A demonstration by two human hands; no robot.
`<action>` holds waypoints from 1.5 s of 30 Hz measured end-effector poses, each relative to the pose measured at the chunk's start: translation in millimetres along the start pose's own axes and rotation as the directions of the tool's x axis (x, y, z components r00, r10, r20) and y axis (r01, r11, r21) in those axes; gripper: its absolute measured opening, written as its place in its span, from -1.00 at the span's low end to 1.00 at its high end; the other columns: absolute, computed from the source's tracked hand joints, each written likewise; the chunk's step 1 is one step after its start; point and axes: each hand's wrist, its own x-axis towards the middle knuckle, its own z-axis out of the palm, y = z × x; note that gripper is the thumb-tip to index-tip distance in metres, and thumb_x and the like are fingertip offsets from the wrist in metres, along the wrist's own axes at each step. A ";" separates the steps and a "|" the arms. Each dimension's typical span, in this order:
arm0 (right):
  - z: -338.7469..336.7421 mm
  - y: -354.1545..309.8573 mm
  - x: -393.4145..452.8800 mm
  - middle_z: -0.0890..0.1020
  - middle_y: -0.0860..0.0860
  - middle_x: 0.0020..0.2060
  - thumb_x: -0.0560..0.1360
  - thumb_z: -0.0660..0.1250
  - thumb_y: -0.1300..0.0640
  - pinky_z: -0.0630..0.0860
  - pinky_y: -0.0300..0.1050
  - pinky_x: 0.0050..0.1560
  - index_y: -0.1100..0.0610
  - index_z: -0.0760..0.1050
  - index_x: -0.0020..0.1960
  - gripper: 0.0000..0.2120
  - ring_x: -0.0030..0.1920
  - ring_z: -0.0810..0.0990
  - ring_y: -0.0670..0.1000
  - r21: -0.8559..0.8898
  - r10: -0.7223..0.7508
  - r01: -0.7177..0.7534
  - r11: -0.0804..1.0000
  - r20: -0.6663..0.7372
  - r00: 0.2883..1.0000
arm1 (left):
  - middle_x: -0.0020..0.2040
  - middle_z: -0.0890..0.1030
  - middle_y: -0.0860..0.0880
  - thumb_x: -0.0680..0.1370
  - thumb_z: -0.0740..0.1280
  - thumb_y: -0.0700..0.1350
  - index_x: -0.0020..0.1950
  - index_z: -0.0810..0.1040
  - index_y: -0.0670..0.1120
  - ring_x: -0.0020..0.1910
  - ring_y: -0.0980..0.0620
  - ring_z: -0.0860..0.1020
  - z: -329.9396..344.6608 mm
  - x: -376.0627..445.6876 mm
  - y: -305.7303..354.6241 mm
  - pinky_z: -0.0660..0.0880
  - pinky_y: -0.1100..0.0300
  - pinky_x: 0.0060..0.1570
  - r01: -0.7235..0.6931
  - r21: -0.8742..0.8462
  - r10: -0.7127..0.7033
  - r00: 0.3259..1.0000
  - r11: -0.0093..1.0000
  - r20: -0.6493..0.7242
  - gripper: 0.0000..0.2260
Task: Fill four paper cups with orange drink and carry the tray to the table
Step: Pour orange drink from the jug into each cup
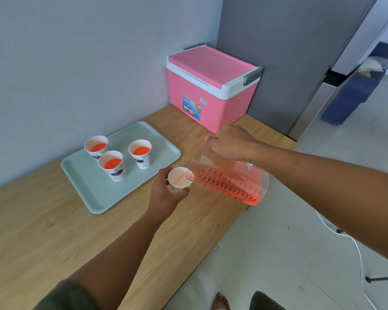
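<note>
Pouring orange drink into the fourth paper cup (pixel 178 178), held just off the tray's near right edge.

My left hand (pixel 166 193) wraps round the cup low on its wall; thin paper like this likely buckles if squeezed and grows heavier as it fills, so I judge a light, even grip best. My right hand (pixel 230 143) grasps the clear jug (pixel 231 181) at its top, tipped so its spout meets the cup's rim. Three filled cups (pixel 111 163) stand on the tray (pixel 94 199), the pink cooler (pixel 211 90) beyond it.
</note>
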 end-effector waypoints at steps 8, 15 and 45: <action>13.6 -21.9 -0.8 0.53 0.04 -0.27 0.63 0.18 -0.10 0.35 -0.11 -0.30 0.08 0.36 -0.32 -0.59 -0.23 0.55 0.10 -0.010 -0.051 0.052 0.999 0.035 0.998 | 0.14 0.55 0.20 0.36 0.63 -0.12 0.28 0.40 0.07 0.10 0.23 0.53 -15.4 -7.5 -9.9 0.45 0.38 -0.07 -0.011 0.009 0.012 0.999 1.000 -0.034 -0.40; 21.2 -31.8 0.7 0.56 0.05 -0.24 0.65 0.17 -0.08 0.43 -0.11 -0.26 0.14 0.45 -0.27 -0.59 -0.22 0.55 0.05 -0.039 -0.078 0.080 0.996 0.050 0.996 | 0.17 0.56 0.19 0.35 0.64 -0.08 0.31 0.41 0.07 0.14 0.26 0.53 -23.8 -8.5 -16.0 0.49 0.32 -0.03 -0.006 0.035 0.008 0.998 0.999 -0.066 -0.37; -21.6 101.0 -28.0 0.47 0.01 -0.30 0.68 0.17 -0.08 0.44 -0.09 -0.19 0.07 0.39 -0.32 -0.57 -0.21 0.54 0.07 -0.006 0.197 -0.197 0.980 -0.020 0.980 | 0.10 0.61 0.09 0.31 0.65 -0.15 0.24 0.48 0.05 0.03 0.14 0.61 94.9 19.9 22.9 0.63 0.02 -0.01 -0.211 0.026 0.203 0.963 0.977 0.179 -0.42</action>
